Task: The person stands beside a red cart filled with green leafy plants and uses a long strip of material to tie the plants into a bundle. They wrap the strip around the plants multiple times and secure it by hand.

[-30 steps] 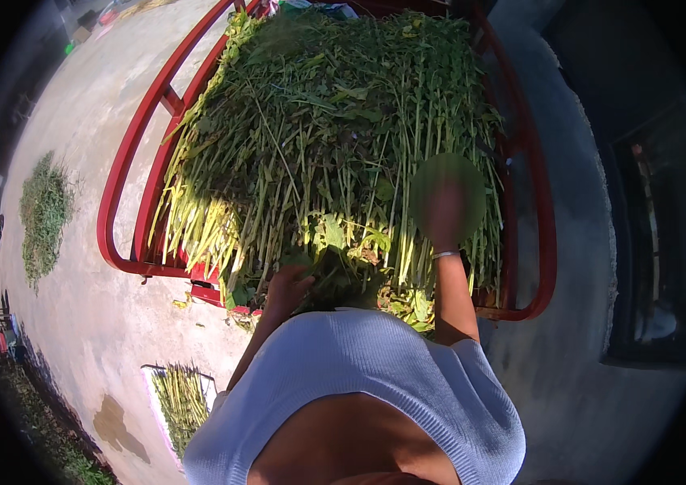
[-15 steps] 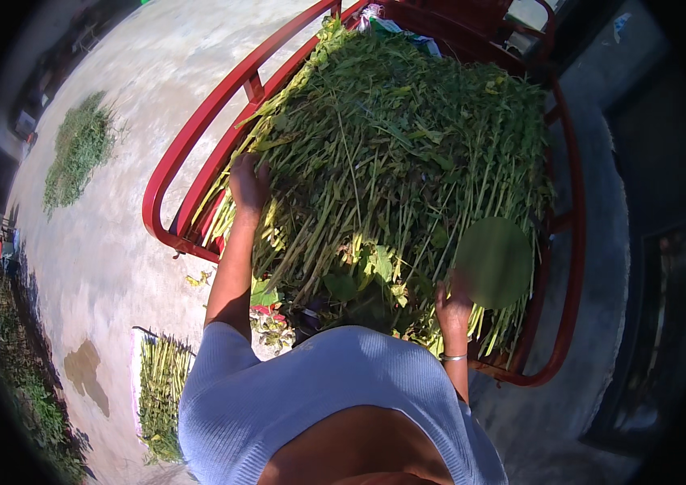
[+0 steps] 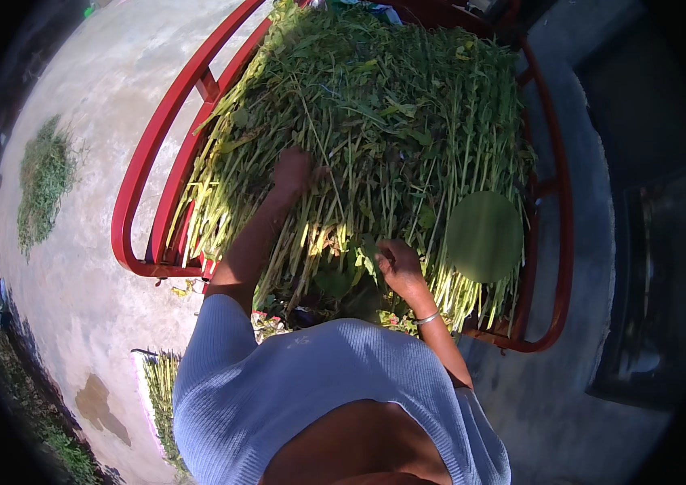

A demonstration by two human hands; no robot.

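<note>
A thick layer of cut green stalks with leaves (image 3: pixel 416 121) covers the bed of a red metal cart (image 3: pixel 129 194), most of their bare pale ends toward me. My left hand (image 3: pixel 293 171) rests on the left middle of the stalks, in shade, its thumb held away from its fingers. Nothing shows in its grasp. At the near edge, right of the middle, my right hand (image 3: pixel 401 271) hovers by the stalk ends and some yellowish leaves (image 3: pixel 359 263). Its fingers are loosely curled, with a gap at the thumb. A round dark-green patch (image 3: pixel 484 237) hides stalks to its right.
Curved red rails (image 3: pixel 565 242) border both sides of the cart. On the concrete floor (image 3: pixel 109 283) at the left lie a heap of green plants (image 3: pixel 46 182) and a bundle of stalks (image 3: pixel 164 388) on a pale sheet. A dark wall (image 3: pixel 650 283) stands at the right.
My left hand has gone from the left edge of the stalks in toward their middle. My right hand has moved left, away from the round patch. The view has shifted slightly.
</note>
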